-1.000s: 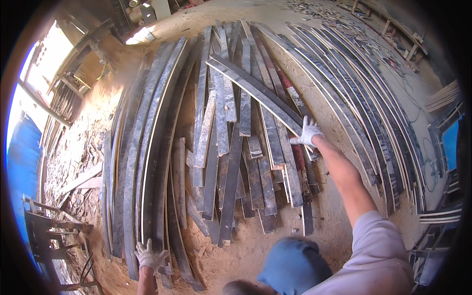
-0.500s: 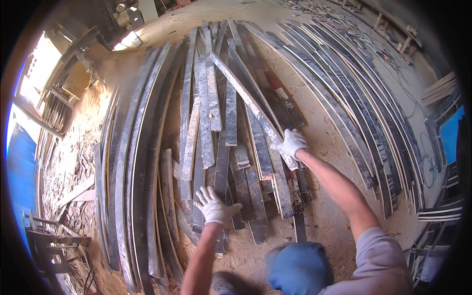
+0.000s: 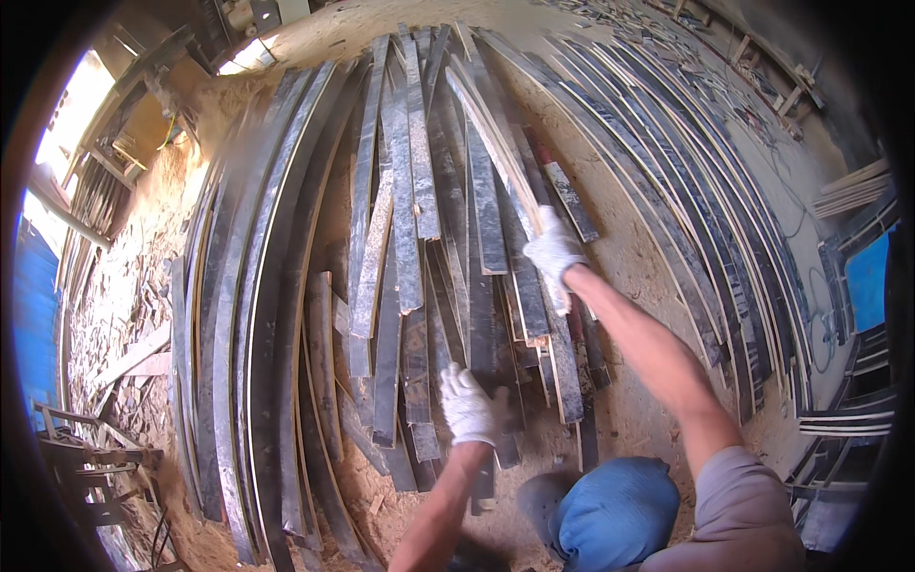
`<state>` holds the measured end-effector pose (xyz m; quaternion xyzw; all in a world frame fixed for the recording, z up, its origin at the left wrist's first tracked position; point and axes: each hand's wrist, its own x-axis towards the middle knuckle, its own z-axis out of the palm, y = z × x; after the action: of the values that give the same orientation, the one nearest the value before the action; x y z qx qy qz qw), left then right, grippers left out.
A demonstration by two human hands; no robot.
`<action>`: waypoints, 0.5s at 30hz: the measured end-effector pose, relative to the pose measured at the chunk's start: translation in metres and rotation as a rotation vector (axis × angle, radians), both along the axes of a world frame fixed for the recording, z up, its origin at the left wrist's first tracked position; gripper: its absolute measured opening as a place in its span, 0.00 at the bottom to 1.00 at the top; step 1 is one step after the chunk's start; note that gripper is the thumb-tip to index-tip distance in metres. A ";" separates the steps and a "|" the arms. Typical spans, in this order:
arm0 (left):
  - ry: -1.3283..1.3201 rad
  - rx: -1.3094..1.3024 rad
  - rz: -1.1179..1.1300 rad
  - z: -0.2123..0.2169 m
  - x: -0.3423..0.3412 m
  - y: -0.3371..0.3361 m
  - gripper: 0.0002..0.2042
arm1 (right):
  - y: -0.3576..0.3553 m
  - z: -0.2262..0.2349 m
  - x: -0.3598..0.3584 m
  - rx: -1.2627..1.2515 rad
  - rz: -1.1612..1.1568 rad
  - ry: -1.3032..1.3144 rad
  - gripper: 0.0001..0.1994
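Note:
My right hand point(image 3: 556, 250), in a white work glove, is closed around the lower part of a long wooden strip point(image 3: 496, 143). The strip is tilted, showing its pale edge, and slants away to the upper left over the pile. Its short near end juts out below my glove. My left hand point(image 3: 469, 408), also gloved, is open over a dark plank point(image 3: 481, 334), thumb apart from the fingers; whether it touches the plank I cannot tell. Around both hands lies a loose heap of dark-faced plywood strips point(image 3: 405, 248), crossing at slight angles.
Long dark strips point(image 3: 276, 238) lie in a row on the left, and another row of strips point(image 3: 667, 200) on the right. Wood scraps point(image 3: 133, 324) cover the far left ground. My blue-clad knee point(image 3: 620, 515) is at the lower edge. A blue panel point(image 3: 869, 281) stands at right.
My right hand has closed on the strip and turned it, so its pale edge shows. My left hand has moved right, over the dark plank.

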<state>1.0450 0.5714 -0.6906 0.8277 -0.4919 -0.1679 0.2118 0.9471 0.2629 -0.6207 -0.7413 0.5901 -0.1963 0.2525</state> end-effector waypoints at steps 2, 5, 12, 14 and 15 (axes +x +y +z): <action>0.021 -0.008 -0.016 0.000 -0.018 0.000 0.44 | -0.009 -0.017 0.040 -0.029 -0.045 0.165 0.45; -0.109 -0.099 0.003 -0.002 -0.015 0.006 0.47 | 0.014 -0.019 0.103 0.050 -0.076 0.479 0.61; -0.303 -0.023 0.294 0.039 0.111 -0.109 0.66 | -0.018 -0.033 0.043 0.272 0.012 -0.218 0.62; -0.225 0.254 0.220 0.052 0.137 -0.160 0.69 | -0.023 -0.047 0.029 0.268 -0.046 -0.350 0.62; -0.381 0.205 0.140 0.044 0.152 -0.171 0.64 | -0.024 -0.055 0.034 0.207 -0.094 -0.325 0.62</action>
<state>1.1972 0.4003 -0.6464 0.8938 -0.4446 -0.0424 0.0409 0.9810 0.2389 -0.6759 -0.6414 0.5926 -0.2633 0.4099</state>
